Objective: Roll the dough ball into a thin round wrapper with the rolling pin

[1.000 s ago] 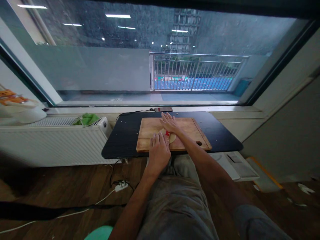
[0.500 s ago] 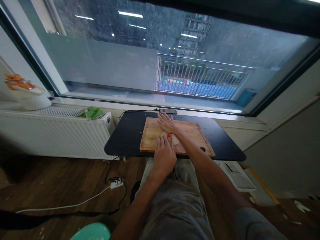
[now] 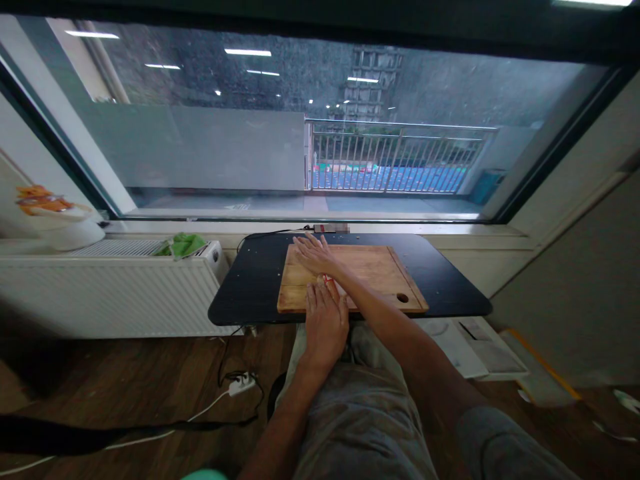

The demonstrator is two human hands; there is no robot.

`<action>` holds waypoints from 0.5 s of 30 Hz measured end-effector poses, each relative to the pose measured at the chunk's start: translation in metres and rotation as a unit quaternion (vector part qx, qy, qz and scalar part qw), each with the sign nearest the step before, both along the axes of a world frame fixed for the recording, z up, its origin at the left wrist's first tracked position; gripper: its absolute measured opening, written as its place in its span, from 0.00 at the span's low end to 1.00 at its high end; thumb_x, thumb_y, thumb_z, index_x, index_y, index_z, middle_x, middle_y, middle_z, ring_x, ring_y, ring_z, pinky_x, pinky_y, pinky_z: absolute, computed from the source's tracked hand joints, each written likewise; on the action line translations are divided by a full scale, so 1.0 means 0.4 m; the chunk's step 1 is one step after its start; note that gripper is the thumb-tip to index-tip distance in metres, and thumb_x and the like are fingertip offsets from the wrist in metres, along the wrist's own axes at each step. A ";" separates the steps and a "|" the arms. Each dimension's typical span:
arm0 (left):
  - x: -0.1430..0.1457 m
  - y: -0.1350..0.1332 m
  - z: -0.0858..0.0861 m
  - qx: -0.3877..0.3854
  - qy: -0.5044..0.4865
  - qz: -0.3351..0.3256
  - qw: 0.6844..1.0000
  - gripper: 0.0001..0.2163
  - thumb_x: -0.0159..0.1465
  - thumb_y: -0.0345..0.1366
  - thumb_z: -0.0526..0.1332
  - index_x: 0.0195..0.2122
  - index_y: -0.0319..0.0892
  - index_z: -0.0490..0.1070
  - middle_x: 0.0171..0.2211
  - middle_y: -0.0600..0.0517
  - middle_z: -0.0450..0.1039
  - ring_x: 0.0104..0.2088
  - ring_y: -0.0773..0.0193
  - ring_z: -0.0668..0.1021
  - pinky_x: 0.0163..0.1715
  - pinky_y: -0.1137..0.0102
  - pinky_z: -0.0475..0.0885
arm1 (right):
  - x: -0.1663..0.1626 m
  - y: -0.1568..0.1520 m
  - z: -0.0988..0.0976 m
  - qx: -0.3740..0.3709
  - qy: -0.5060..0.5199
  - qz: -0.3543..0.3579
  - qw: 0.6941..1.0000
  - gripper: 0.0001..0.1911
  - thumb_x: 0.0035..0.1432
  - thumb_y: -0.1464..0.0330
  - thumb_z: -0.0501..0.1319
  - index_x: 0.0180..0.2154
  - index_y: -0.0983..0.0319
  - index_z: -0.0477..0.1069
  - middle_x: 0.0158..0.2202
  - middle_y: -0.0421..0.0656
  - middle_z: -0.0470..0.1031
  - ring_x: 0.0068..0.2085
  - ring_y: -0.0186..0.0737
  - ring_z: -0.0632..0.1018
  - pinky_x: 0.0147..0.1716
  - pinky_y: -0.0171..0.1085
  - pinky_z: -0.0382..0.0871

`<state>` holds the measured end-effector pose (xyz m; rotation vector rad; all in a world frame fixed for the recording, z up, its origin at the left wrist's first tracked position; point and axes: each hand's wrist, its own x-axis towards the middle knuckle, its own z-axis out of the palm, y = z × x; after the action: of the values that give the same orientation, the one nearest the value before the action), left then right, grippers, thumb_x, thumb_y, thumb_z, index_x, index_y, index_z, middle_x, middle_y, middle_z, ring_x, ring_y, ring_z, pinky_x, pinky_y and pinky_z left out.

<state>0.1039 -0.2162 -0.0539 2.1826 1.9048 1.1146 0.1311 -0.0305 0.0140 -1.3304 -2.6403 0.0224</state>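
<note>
On a wooden cutting board (image 3: 373, 267), my left hand (image 3: 325, 320) is near the front edge, its fingers close together and its thumb to the right. Between fingers and thumb shows a small red-and-white item (image 3: 328, 280), mostly covered, its kind unclear. A pale, flat piece (image 3: 341, 291) lies partly under it and is largely hidden by my right forearm. Beyond the item my right hand (image 3: 315, 256) is stretched out palm down, fingers apart, reaching across to the left over the board.
The board lies on a black table (image 3: 250, 280) against the window. A radiator (image 3: 125, 293) with a green cloth (image 3: 186, 245) stands left. A power strip (image 3: 242, 384) and cables lie on the floor. A green basin (image 3: 205, 475) shows at the bottom edge, white containers (image 3: 480, 347) at right.
My right hand has shifted slightly left across the board. The red-and-white item now leans left and less of the pale piece shows. The camera view has tilted up a little.
</note>
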 end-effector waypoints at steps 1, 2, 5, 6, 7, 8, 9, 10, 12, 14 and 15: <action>-0.005 -0.003 0.004 -0.007 0.010 0.000 1.000 0.31 0.82 0.42 0.46 0.79 0.25 0.55 0.77 0.22 0.60 0.80 0.35 0.60 0.75 0.37 0.64 | -0.002 -0.003 0.001 0.003 -0.003 0.004 1.000 0.34 0.82 0.55 0.45 0.81 0.56 0.55 0.83 0.48 0.57 0.84 0.55 0.49 0.80 0.71 0.40; -0.011 -0.007 0.008 -0.014 0.020 0.000 1.000 0.31 0.82 0.43 0.47 0.79 0.26 0.56 0.77 0.23 0.61 0.80 0.36 0.62 0.76 0.39 0.64 | 0.000 -0.004 0.001 0.003 -0.008 0.008 1.000 0.32 0.82 0.54 0.46 0.79 0.55 0.61 0.82 0.48 0.58 0.84 0.56 0.49 0.79 0.72 0.41; -0.030 -0.014 0.022 -0.030 0.031 0.003 0.999 0.32 0.80 0.45 0.52 0.78 0.28 0.59 0.75 0.27 0.65 0.78 0.38 0.66 0.76 0.43 0.65 | 0.034 0.002 0.000 -0.002 -0.021 0.041 0.999 0.26 0.83 0.57 0.48 0.67 0.57 0.77 0.77 0.49 0.69 0.82 0.58 0.56 0.77 0.74 0.45; -0.037 -0.015 0.026 -0.032 0.030 0.004 0.999 0.32 0.79 0.45 0.53 0.77 0.29 0.61 0.74 0.28 0.67 0.77 0.38 0.68 0.76 0.43 0.65 | 0.055 0.006 0.001 0.003 -0.021 0.063 0.998 0.25 0.82 0.62 0.48 0.65 0.59 0.78 0.73 0.51 0.74 0.79 0.57 0.62 0.77 0.71 0.49; -0.042 -0.014 0.030 -0.033 0.028 0.002 0.999 0.31 0.79 0.45 0.54 0.76 0.29 0.63 0.73 0.28 0.69 0.76 0.38 0.69 0.76 0.44 0.65 | 0.079 0.009 0.002 0.004 -0.026 0.099 0.995 0.24 0.81 0.67 0.49 0.63 0.61 0.80 0.69 0.53 0.78 0.75 0.56 0.68 0.76 0.68 0.54; -0.047 -0.012 0.032 -0.032 0.026 -0.001 0.999 0.30 0.78 0.45 0.54 0.75 0.30 0.65 0.72 0.29 0.71 0.75 0.39 0.70 0.76 0.45 0.66 | 0.106 0.011 0.005 -0.009 -0.031 0.130 0.991 0.24 0.79 0.70 0.49 0.60 0.63 0.81 0.65 0.55 0.81 0.71 0.53 0.73 0.75 0.63 0.59; -0.051 -0.009 0.034 -0.031 0.022 -0.006 0.999 0.29 0.78 0.44 0.55 0.73 0.31 0.67 0.71 0.30 0.72 0.75 0.40 0.71 0.76 0.45 0.66 | 0.135 0.011 0.009 -0.017 -0.032 0.142 0.989 0.24 0.77 0.73 0.49 0.58 0.63 0.83 0.64 0.53 0.82 0.68 0.50 0.76 0.74 0.57 0.63; -0.055 -0.005 0.035 -0.030 0.017 -0.011 0.999 0.28 0.77 0.44 0.55 0.72 0.32 0.68 0.70 0.31 0.73 0.74 0.41 0.72 0.76 0.46 0.66 | 0.164 0.009 0.016 -0.022 -0.032 0.149 0.988 0.25 0.75 0.75 0.48 0.57 0.64 0.83 0.63 0.53 0.83 0.66 0.47 0.78 0.73 0.53 0.67; -0.064 0.004 0.035 -0.027 0.003 -0.018 0.999 0.26 0.77 0.43 0.57 0.70 0.35 0.70 0.69 0.32 0.75 0.73 0.42 0.73 0.76 0.46 0.66 | 0.217 -0.001 0.033 -0.051 -0.010 0.181 0.982 0.26 0.72 0.77 0.49 0.57 0.65 0.83 0.62 0.52 0.84 0.63 0.43 0.81 0.70 0.47 0.71; -0.081 0.015 0.035 -0.025 -0.016 -0.029 0.999 0.24 0.76 0.44 0.58 0.68 0.37 0.72 0.69 0.34 0.75 0.72 0.43 0.75 0.75 0.46 0.67 | 0.255 -0.017 0.052 -0.072 0.009 0.200 0.977 0.27 0.68 0.78 0.52 0.57 0.64 0.84 0.61 0.51 0.85 0.63 0.44 0.81 0.70 0.47 0.71; -0.093 0.022 0.037 -0.025 -0.027 -0.038 0.999 0.23 0.76 0.44 0.58 0.67 0.38 0.73 0.68 0.34 0.76 0.71 0.43 0.76 0.74 0.47 0.68 | 0.267 -0.024 0.060 -0.065 0.007 0.193 0.979 0.25 0.66 0.78 0.54 0.55 0.63 0.85 0.60 0.51 0.86 0.62 0.45 0.82 0.69 0.47 0.71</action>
<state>0.0667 -0.2075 -0.0392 2.1552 1.7923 1.0903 0.2380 -0.0402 0.0382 -0.8224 -2.8826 0.2615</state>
